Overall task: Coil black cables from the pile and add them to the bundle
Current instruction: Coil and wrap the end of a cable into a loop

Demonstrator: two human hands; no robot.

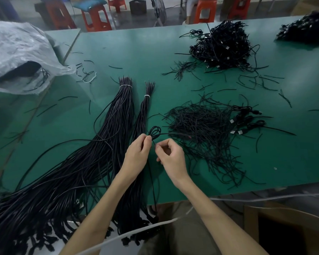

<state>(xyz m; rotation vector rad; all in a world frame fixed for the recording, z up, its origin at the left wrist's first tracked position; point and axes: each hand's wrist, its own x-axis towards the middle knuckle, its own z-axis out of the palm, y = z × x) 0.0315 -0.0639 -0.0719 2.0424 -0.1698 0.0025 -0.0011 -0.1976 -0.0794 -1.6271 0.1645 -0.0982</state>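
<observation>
Over the table (136,52), left hand (136,153) and right hand (171,157) pinch, seemingly, one looped cable (153,133).

Both bare forearms rise from the bottom edge of the frame and converge just below its centre. The left hand (136,153) shows its back to the camera, wrist straight, and its fingers (148,142) are curled to pinch the base of a small coiled cable (155,130). The right hand (170,157) sits just beside it, almost touching. Its thumb and forefinger nip the strand under the coil, and the other fingers are folded loosely into the palm.
</observation>
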